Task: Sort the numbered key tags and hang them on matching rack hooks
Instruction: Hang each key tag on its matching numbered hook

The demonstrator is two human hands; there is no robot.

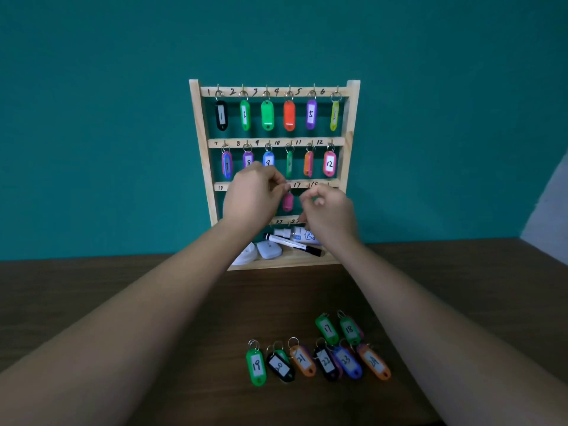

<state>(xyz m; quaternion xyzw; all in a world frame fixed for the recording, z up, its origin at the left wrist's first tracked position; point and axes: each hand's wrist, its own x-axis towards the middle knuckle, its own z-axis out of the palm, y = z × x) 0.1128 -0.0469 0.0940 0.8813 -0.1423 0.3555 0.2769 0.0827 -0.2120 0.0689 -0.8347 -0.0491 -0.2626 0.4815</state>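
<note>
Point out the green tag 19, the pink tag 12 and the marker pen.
Green plastic tag 19 [256, 365]: head view, white label.
Pink plastic tag 12 [329, 163]: head view, white label.
White marker pen [285, 241]: head view, barrel.

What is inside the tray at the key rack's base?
A black marker, a white bottle and two white rounded items. The left wrist and right wrist hide the ends of the tray.

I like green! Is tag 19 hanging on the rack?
No, tag 19 lies on the table beside tag 20.
</note>
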